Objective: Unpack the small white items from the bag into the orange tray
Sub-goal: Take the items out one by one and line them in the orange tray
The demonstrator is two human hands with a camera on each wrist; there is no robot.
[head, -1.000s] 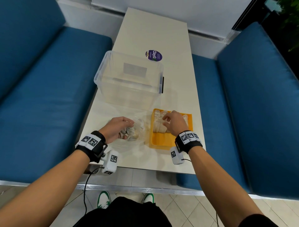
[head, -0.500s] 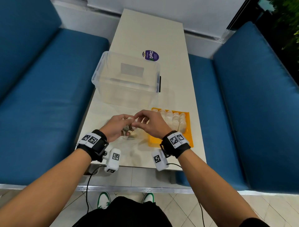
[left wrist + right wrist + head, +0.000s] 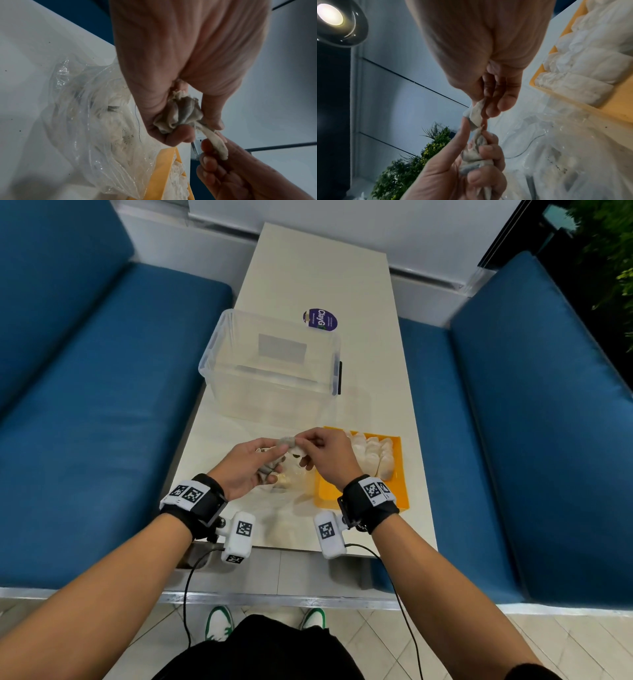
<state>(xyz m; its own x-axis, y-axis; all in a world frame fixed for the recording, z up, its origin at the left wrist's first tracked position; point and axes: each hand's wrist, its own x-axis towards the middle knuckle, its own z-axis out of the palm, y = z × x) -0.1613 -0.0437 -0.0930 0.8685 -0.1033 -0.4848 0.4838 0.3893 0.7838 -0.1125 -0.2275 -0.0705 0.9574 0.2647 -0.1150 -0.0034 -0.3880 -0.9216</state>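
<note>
My right hand (image 3: pixel 323 455) has left the tray (image 3: pixel 400 474) at 3 o'clock; now it and my left hand (image 3: pixel 246 467) both pinch one item (image 3: pixel 180 115) above the bag (image 3: pixel 96 121), ready for transfer.

Right hand (image 3: pixel 322 455) hides part of orange tray (image 3: pixel 363 498).

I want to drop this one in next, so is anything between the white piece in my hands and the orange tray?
Nothing visible blocks it. Both hands, left hand and right hand, hold the white item left of the orange tray, whose near end is bare.
</note>
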